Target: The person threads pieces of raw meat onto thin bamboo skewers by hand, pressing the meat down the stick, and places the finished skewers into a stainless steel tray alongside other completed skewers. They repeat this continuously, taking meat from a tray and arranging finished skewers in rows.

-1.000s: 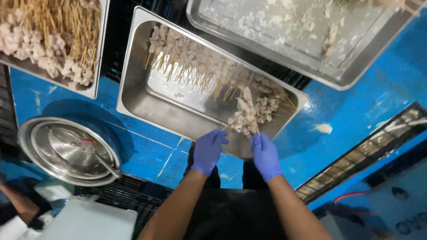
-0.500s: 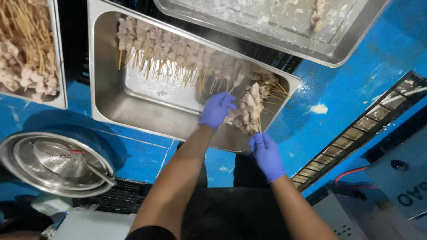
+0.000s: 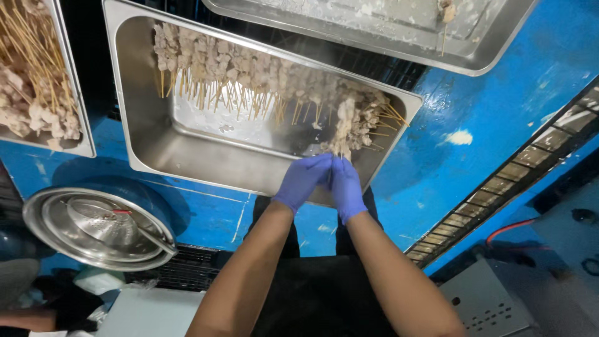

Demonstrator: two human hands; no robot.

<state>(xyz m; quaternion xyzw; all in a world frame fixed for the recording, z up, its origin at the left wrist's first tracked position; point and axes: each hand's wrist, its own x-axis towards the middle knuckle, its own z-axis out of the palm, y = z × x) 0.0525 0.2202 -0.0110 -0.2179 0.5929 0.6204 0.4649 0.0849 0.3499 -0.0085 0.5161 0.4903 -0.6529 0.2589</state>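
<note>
Two hands: left hand (image 3: 304,181) and right hand (image 3: 345,186), both in blue gloves, pressed side by side over the near rim of the middle steel tray (image 3: 150,162).
Head view, grip: fingers of both hands closed together around the stick ends of a bundle of meat skewers (image 3: 344,128); the meat end stands up and away from the palms, over the tray's right end.
Head view, tray: a long row of finished skewers (image 3: 249,72) lies along the far wall, sticks pointing inward, bare wet metal in front of it.
Head view, surroundings: another tray of skewers (image 3: 37,93) at the left, a third, nearly bare tray (image 3: 499,43) above, a round steel lid (image 3: 100,228) down left, all on a blue table (image 3: 474,150).
Doing it well, I'd say: keep the sticks squared up and level in both fists, hold low on the wood so the meat isn't squeezed, and keep the bundle over the tray so drips land inside.
</note>
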